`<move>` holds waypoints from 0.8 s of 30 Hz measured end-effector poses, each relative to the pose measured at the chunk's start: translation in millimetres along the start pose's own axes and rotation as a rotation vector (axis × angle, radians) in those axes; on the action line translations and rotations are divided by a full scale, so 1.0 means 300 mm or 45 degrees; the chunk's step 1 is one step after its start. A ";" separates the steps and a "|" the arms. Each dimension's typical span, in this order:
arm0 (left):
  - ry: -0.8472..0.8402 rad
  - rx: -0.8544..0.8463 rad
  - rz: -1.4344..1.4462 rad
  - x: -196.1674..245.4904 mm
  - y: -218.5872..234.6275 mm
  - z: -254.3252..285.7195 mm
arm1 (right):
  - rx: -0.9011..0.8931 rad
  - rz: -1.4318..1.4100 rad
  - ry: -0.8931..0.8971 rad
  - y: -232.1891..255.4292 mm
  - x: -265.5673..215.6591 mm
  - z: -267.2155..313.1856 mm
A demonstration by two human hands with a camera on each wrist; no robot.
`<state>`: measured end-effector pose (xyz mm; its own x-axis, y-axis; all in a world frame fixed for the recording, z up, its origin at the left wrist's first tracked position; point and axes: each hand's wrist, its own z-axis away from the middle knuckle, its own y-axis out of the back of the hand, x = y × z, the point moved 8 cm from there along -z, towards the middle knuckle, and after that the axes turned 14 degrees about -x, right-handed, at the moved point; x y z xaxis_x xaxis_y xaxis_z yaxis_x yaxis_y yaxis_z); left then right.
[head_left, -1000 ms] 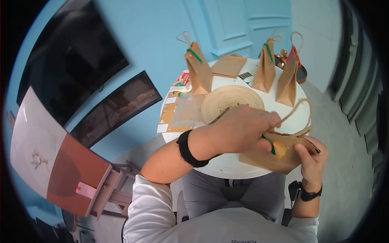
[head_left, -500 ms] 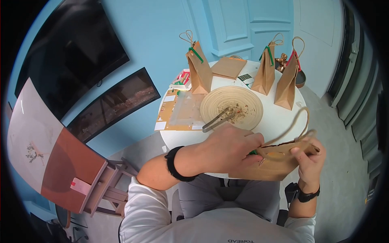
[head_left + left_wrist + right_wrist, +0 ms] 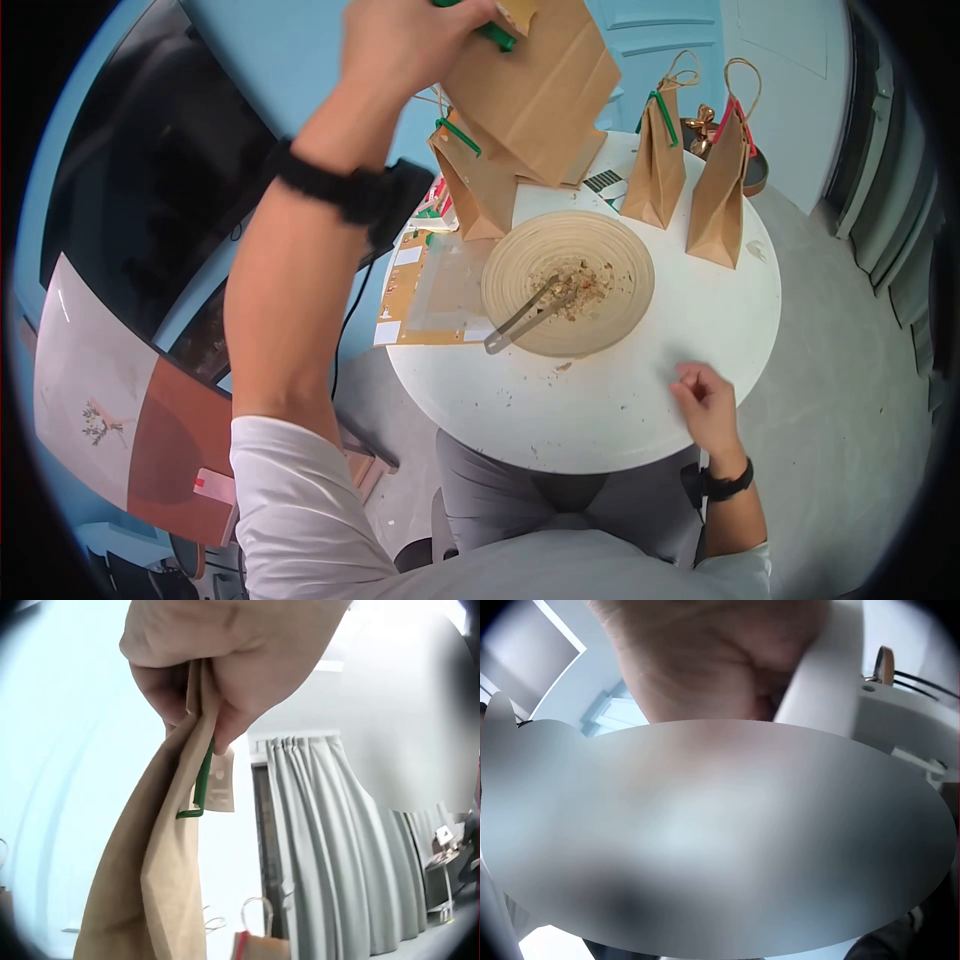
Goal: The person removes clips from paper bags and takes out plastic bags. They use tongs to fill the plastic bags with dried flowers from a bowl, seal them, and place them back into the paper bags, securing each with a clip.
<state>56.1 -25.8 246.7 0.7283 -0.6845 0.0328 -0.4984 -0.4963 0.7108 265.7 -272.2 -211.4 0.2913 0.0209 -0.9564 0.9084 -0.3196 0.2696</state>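
Note:
At the top of the head view, my left hand [image 3: 402, 48] pinches the upper edge of a brown paper bag [image 3: 545, 95], raised over the table's far left. A green clip [image 3: 490, 34] sits at its top. In the left wrist view, my hand [image 3: 240, 656] grips the folded rim of the bag [image 3: 176, 877] above the green clip [image 3: 202, 784]. My right hand [image 3: 709, 410] hovers by the table's front right edge, fingers loosely curled, holding nothing. Most of the right wrist view is blurred; only part of the hand [image 3: 697, 664] shows.
On the white table [image 3: 460, 400], a round woven plate [image 3: 510, 265] holds crumbs and tongs [image 3: 515, 325]. Paper bags stand at the back left [image 3: 480, 195] and right [image 3: 655, 170], [image 3: 718, 200]. A cardboard-edged clear sheet [image 3: 440, 295] lies left of the plate.
My left hand has carried the bag from the front right edge up and away to the far left. The right hand has let go of it and stays near the front right.

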 end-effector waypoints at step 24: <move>0.795 -0.836 0.010 -0.398 -1.053 -0.041 | 0.101 0.340 0.293 -0.020 -0.081 0.013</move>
<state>132.3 219.5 26.8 0.9438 -0.1774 0.2788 -0.2757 0.0426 0.9603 252.0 -274.6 -190.3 0.5836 0.1367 -0.8004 0.7674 -0.4152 0.4886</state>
